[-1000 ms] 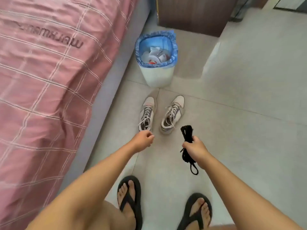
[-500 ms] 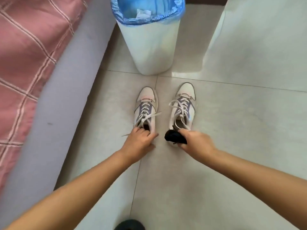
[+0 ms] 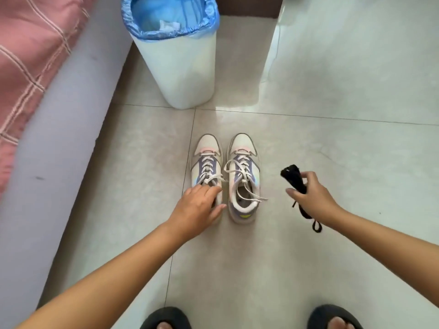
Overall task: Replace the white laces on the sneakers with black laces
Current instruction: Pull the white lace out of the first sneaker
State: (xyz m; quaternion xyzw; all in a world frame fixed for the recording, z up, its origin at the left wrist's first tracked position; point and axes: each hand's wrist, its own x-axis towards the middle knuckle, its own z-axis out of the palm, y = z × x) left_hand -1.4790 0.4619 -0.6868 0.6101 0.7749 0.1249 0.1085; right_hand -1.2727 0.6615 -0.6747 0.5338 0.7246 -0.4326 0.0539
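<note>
Two white sneakers with purple panels and white laces stand side by side on the tiled floor, toes pointing away from me: the left sneaker [image 3: 206, 160] and the right sneaker [image 3: 244, 176]. My left hand [image 3: 199, 206] rests over the heel opening of the left sneaker, fingers spread and fairly straight. To the right of the shoes, my right hand [image 3: 308, 195] grips a bundle of black laces [image 3: 294, 178], with loose ends hanging below the palm. The right sneaker's laces lie loose across its opening.
A white bin [image 3: 183, 65] with a blue liner stands just beyond the sneakers. A bed with a pink checked cover [image 3: 28, 51] and grey side runs along the left. My feet in black sandals [image 3: 166, 320] show at the bottom edge.
The sneakers now stand closer together and nearer to me. My right hand has moved away from the right sneaker to the right, still gripping the black laces. My left hand stays on the left sneaker's heel.
</note>
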